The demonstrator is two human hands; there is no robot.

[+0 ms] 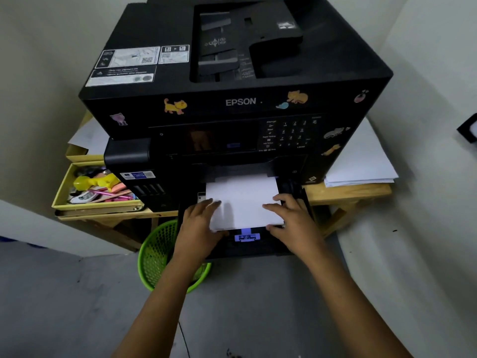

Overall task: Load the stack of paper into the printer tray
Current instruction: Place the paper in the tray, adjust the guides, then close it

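Observation:
A white stack of paper (244, 200) lies in the pulled-out black tray (258, 248) at the bottom front of a black Epson printer (232, 99). The stack's far end sits under the printer's body. My left hand (200, 223) grips the stack's near left corner, fingers on top and thumb at the near edge. My right hand (291, 218) holds the near right corner the same way. A pale blue paper guide (246, 235) shows in the tray just in front of the stack.
The printer stands on a wooden table (348, 193). A yellow box of pens and small items (95, 188) is to its left, loose white sheets (361, 164) to its right. A green mesh bin (160, 254) stands on the grey floor under the tray's left side.

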